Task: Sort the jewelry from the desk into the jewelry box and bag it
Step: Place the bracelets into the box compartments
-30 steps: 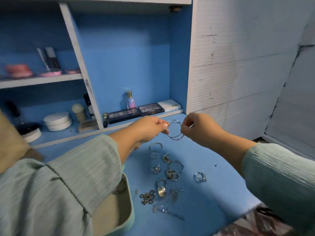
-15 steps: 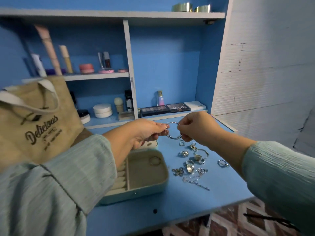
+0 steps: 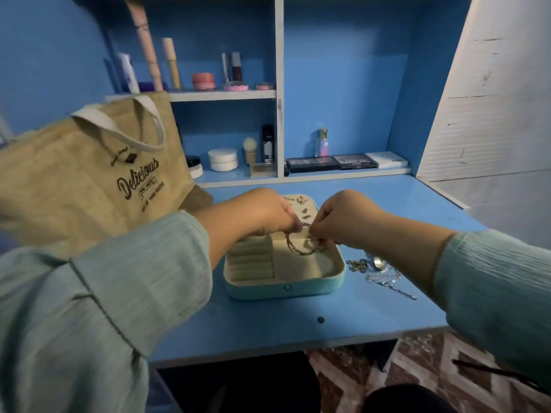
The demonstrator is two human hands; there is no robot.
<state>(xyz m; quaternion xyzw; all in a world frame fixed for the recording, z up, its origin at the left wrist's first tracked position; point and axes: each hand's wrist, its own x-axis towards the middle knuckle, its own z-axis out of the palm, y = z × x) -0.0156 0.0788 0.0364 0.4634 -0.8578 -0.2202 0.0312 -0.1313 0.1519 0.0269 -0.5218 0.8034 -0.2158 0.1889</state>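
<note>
Standing to the left of the left hand (image 3: 262, 213), a jute tote bag (image 3: 89, 180) printed "Delicious" is seen on the blue desk (image 3: 298, 323); its inside is hidden. Directly beneath both hands, an open mint jewelry box (image 3: 283, 289) is seen: ring rolls fill its left part, the compartment nearer the right hand (image 3: 343, 219) looks bare, and small earrings (image 3: 301, 200) are fixed in the lid beyond the knuckles. A bangle (image 3: 301, 248) is pinched by curled fingers of both hands over the box. Loose chains (image 3: 384, 278) are partly covered by the right forearm; single pieces cannot be made out.
</note>
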